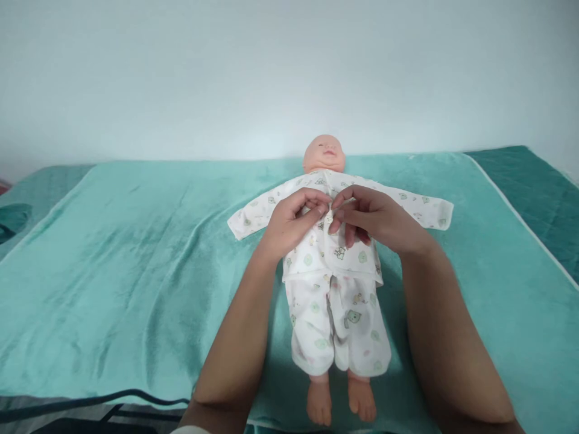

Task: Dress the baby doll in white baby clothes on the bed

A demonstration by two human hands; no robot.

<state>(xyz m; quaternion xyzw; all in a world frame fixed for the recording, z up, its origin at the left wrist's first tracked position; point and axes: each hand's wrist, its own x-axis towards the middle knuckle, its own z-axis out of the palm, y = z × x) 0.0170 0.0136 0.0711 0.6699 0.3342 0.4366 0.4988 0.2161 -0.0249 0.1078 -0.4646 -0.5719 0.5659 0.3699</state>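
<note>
A baby doll (324,152) lies on its back on a teal blanket (136,253), head toward the wall, bare feet toward me. It wears a white printed shirt (316,253) with the sleeves spread out and matching trousers (339,325). My left hand (292,220) and my right hand (373,217) meet over the doll's chest. Each pinches the front edge of the shirt where its two sides come together, fingers curled.
A pale wall rises behind the bed. A darker green cloth (534,193) covers the right side. A black cable (90,401) runs along the near left edge. A dark green fold (13,220) lies at the far left.
</note>
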